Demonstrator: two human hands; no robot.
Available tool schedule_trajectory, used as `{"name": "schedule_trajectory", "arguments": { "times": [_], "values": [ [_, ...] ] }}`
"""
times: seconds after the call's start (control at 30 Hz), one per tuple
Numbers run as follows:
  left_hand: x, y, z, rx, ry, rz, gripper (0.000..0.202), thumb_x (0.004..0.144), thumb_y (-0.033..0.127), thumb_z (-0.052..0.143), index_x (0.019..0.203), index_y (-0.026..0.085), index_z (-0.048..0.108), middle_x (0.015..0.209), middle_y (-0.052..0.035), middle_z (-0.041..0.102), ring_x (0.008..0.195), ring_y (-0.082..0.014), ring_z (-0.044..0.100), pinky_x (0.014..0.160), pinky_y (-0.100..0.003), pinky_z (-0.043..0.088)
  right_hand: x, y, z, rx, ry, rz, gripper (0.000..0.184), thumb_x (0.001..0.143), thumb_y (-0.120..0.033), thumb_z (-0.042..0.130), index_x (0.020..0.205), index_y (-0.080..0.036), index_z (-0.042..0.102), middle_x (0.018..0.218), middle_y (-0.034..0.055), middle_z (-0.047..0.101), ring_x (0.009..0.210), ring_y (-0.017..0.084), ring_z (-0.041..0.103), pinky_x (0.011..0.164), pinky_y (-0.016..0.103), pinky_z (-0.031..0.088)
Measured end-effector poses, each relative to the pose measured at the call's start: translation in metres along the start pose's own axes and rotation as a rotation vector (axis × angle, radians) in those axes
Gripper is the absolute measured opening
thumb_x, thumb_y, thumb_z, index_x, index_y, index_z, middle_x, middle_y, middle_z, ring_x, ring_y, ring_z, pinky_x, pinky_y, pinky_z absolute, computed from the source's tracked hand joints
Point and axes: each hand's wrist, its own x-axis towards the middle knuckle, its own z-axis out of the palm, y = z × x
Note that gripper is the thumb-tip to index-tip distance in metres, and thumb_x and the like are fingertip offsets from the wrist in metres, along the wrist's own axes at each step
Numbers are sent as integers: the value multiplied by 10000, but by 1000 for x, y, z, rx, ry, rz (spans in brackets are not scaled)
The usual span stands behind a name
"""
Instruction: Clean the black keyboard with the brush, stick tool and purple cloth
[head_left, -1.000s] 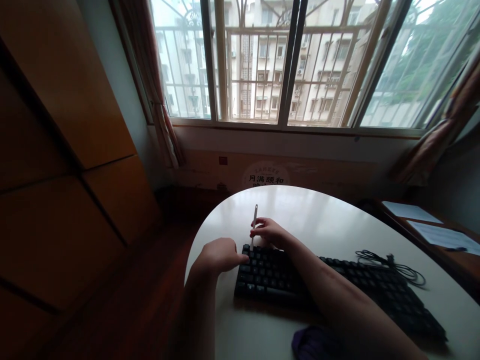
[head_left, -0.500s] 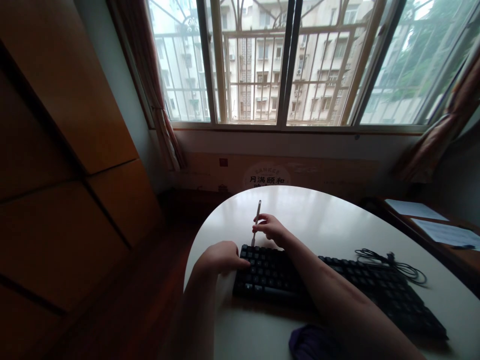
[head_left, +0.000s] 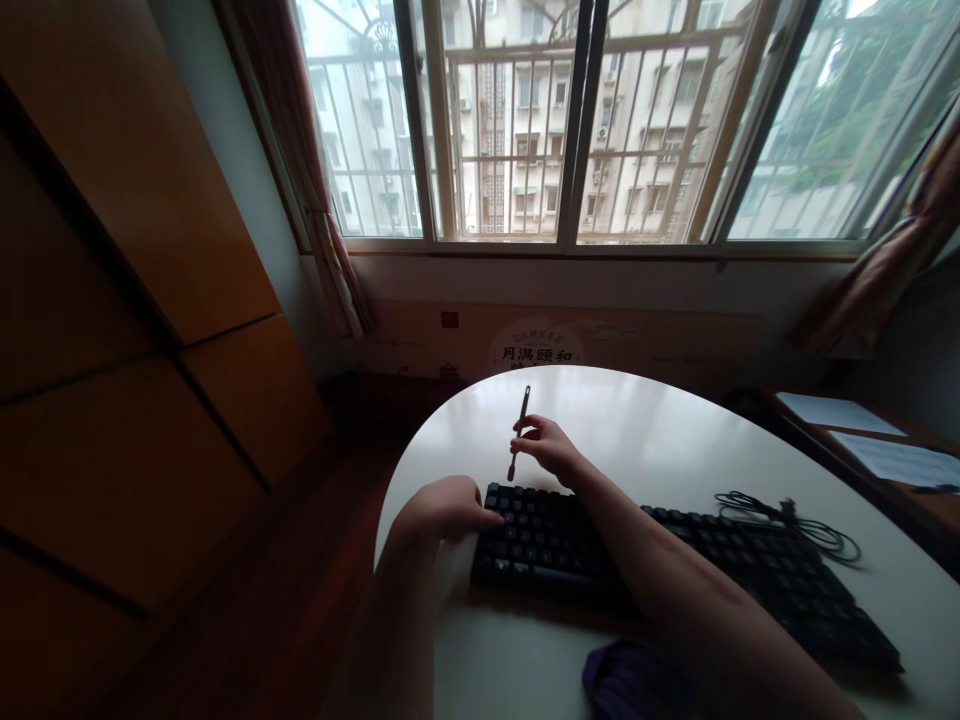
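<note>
A black keyboard lies on the white round table, slanting down to the right. My left hand grips its left end, with the thumb on the top keys and the other fingers out of sight. Between thumb and fingertips, my right hand pinches a slim small brush with a hole at its top end. The brush stands nearly upright, and its small tip is just past the keyboard's far left edge. My right forearm crosses over the keyboard and hides part of its middle.
The keyboard's coiled black cable rests behind its right part. A crumpled purple cloth lies at the near side of the table. Papers are on a wooden surface to the right. A wooden cabinet stands left.
My right hand has lifted the brush slightly up and away from the keyboard's far edge. My left hand keeps its grip. The whole view has shifted a little.
</note>
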Motion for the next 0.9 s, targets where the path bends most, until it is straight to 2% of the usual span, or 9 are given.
{"name": "schedule_trajectory", "arguments": {
  "times": [0.13,0.23,0.33,0.43,0.57,0.63,0.7,0.77,0.9],
  "values": [
    [7,-9,-2,-131,-32,7,309,651,483,735,677,178,689,485,-20,576,472,-186,531,482,-285,376,2,4,-6,-5,101,-105,375,689,-305,751,994,-156,592,773,48,702,772,176,680,722,263,495],
    [14,-19,-4,-262,-10,7,338,663,487,732,770,167,704,542,-7,587,462,-155,501,464,-267,362,3,5,-7,-7,128,-160,388,685,-354,766,971,-161,589,781,47,700,775,185,684,732,279,502],
    [23,-25,-3,-336,205,-16,365,746,516,647,774,154,688,621,-30,628,482,-160,515,463,-277,368,3,4,-6,0,106,-193,401,672,-383,791,936,-164,582,784,41,697,725,165,664,654,248,480],
    [30,-24,-2,-343,402,35,396,836,522,547,815,155,695,740,-66,683,648,-211,609,547,-293,412,1,1,-2,30,61,-206,445,650,-427,824,894,-168,557,757,28,681,612,123,597,540,213,424],
    [34,-14,1,-396,477,258,387,874,483,533,1005,169,716,949,-75,732,872,-234,653,733,-303,476,-5,-6,1,73,23,-206,503,626,-499,848,827,-175,520,608,-16,602,477,87,491,424,186,324],
    [37,-10,5,-404,479,368,387,875,486,544,1014,169,717,924,-66,726,842,-225,646,734,-305,482,-8,-9,0,85,12,-202,520,629,-531,844,807,-178,506,575,-19,589,446,82,462,396,183,291],
    [41,-8,8,-406,478,416,366,883,486,531,938,170,709,797,-39,685,735,-199,616,669,-297,469,-9,-11,0,97,2,-194,544,627,-557,841,797,-181,486,622,5,630,443,78,454,392,183,294],
    [44,-9,10,-438,478,434,336,886,466,521,858,173,684,702,-11,624,657,-174,577,615,-285,446,-10,-13,0,107,-4,-184,561,615,-568,845,794,-181,480,688,31,660,474,83,474,403,185,317],
    [50,-12,11,-505,499,420,297,870,441,533,829,173,653,692,0,597,638,-159,556,591,-275,436,-9,-18,-3,127,34,-179,555,638,-610,809,819,-174,516,775,52,646,574,105,505,435,191,356]
  ]
}}
